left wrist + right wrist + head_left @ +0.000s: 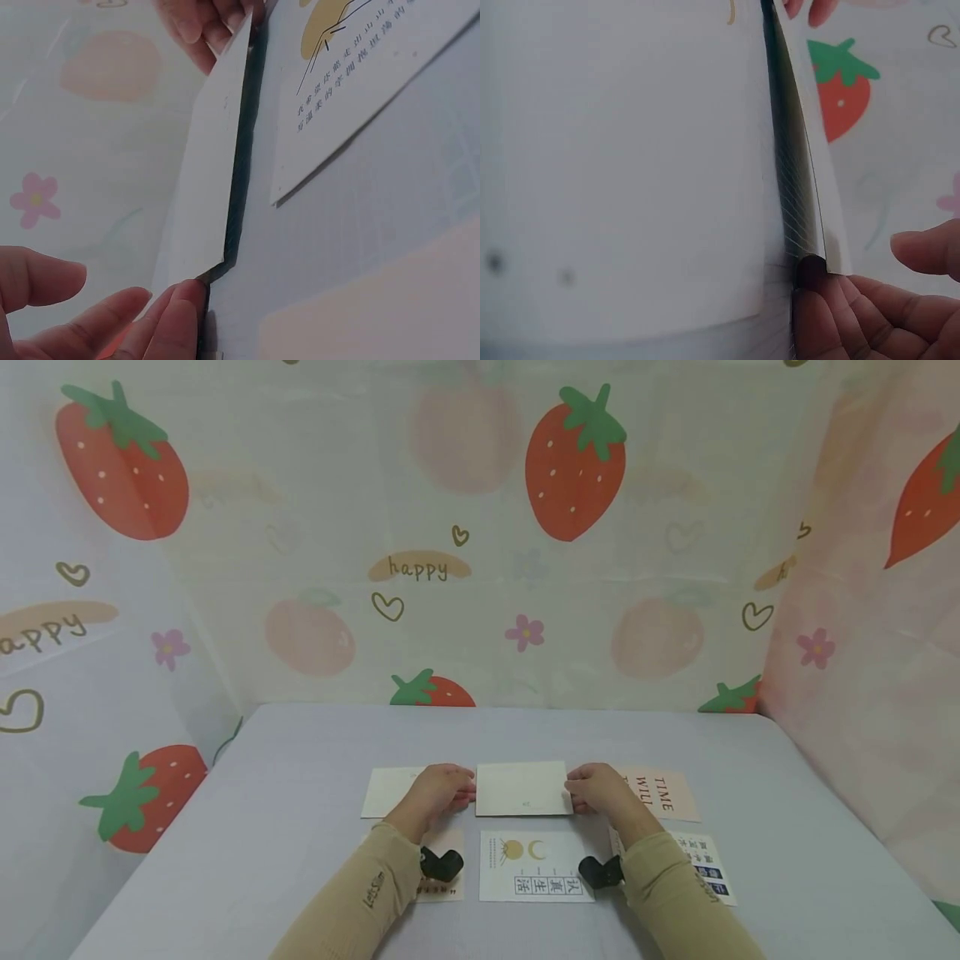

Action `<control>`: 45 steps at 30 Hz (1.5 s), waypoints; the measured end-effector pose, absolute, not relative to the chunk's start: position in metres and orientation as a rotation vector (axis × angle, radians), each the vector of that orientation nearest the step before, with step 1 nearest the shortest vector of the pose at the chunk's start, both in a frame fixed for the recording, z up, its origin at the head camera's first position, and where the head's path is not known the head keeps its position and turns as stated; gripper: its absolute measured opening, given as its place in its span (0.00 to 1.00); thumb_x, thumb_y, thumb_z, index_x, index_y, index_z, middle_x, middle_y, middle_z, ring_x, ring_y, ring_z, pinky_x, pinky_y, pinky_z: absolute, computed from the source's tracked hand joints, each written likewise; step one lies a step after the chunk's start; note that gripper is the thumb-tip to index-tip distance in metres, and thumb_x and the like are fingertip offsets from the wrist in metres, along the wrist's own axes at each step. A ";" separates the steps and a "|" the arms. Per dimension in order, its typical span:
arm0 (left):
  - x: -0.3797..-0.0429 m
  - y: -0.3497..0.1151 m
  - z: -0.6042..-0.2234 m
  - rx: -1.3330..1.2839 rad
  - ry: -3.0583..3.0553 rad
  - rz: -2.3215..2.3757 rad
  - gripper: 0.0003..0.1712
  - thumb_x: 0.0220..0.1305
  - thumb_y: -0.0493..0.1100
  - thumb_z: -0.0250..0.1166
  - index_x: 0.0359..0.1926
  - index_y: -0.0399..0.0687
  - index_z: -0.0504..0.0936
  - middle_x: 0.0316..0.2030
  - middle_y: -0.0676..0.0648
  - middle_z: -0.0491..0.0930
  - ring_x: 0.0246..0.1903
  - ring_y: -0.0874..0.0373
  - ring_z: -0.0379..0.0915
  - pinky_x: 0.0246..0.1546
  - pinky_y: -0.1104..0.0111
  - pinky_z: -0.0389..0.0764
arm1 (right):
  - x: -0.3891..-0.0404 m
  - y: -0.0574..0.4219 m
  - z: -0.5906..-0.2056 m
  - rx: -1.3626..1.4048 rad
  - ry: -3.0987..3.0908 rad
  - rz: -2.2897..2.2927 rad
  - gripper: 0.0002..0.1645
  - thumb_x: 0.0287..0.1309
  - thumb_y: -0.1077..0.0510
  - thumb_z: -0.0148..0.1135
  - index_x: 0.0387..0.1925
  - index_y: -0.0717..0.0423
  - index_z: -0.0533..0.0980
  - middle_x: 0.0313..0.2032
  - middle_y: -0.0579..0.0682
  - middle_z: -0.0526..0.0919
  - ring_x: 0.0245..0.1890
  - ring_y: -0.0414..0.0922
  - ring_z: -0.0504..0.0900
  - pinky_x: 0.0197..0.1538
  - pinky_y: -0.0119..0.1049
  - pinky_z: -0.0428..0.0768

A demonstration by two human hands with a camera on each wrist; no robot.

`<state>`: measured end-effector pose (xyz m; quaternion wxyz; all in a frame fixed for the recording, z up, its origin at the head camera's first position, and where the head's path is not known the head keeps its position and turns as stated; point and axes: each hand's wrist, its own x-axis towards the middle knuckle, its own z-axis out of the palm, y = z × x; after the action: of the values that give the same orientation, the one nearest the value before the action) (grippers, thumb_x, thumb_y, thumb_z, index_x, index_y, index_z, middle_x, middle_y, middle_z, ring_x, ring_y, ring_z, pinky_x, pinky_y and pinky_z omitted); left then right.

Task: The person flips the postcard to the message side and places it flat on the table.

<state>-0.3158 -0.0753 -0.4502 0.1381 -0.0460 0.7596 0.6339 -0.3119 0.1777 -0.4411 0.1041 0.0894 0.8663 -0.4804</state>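
A blank-looking white card (522,789) lies in the middle of the back row, a small mark near its front edge and a dark shadow under that edge. At its left end is my left hand (441,789); the fingertips (184,300) touch the corner while the thumb stands apart. My right hand (600,789) is at the other end, fingertips (817,311) right at the corner and slightly under it, the thumb away from the card. In front lies a card with a sun and moon (534,881), printed with boxed characters.
A white card (382,793) lies behind my left forearm, with a pinkish card (450,890) in front. To the right are a pink card with red lettering (671,793) and a white card with blue blocks (708,860). Strawberry-printed cloth (337,527) hangs around the white table (285,760).
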 end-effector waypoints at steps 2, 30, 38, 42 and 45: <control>-0.316 -0.076 -0.450 -0.131 2.197 1.833 0.17 0.62 0.38 0.54 0.50 0.34 0.75 0.35 0.42 0.80 0.31 0.60 0.77 0.33 0.71 0.80 | -0.312 0.178 -0.442 0.254 2.557 -1.407 0.18 0.59 0.61 0.55 0.48 0.68 0.73 0.35 0.56 0.81 0.29 0.43 0.80 0.33 0.33 0.80; -0.317 -0.077 -0.452 -0.140 2.236 1.798 0.23 0.64 0.41 0.52 0.59 0.38 0.66 0.39 0.41 0.79 0.33 0.56 0.79 0.35 0.69 0.80 | -0.307 0.178 -0.441 0.246 2.584 -1.347 0.20 0.58 0.57 0.56 0.47 0.68 0.74 0.30 0.53 0.80 0.27 0.41 0.78 0.31 0.32 0.79; -0.315 -0.076 -0.448 -0.150 2.234 1.784 0.23 0.64 0.41 0.53 0.59 0.39 0.67 0.39 0.41 0.79 0.33 0.56 0.78 0.34 0.70 0.80 | -0.306 0.183 -0.437 0.212 2.607 -1.288 0.20 0.58 0.55 0.57 0.48 0.65 0.75 0.28 0.51 0.81 0.28 0.43 0.78 0.35 0.35 0.77; -0.315 -0.073 -0.444 -0.132 2.244 1.777 0.22 0.64 0.42 0.53 0.57 0.38 0.69 0.40 0.41 0.79 0.34 0.57 0.78 0.35 0.69 0.80 | -0.306 0.185 -0.434 0.185 2.628 -1.268 0.21 0.58 0.53 0.57 0.48 0.63 0.75 0.28 0.50 0.81 0.29 0.44 0.78 0.36 0.36 0.75; -0.315 -0.071 -0.442 -0.109 2.248 1.780 0.21 0.64 0.43 0.53 0.55 0.36 0.72 0.41 0.41 0.79 0.35 0.57 0.78 0.37 0.69 0.80 | -0.306 0.187 -0.431 0.162 2.644 -1.271 0.21 0.58 0.53 0.56 0.49 0.63 0.75 0.31 0.51 0.81 0.31 0.44 0.78 0.38 0.38 0.76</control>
<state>-0.3149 -0.0706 -0.4415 0.1354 -0.0378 0.7762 0.6146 -0.3060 0.1872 -0.4312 0.1018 0.0548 0.8953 -0.4303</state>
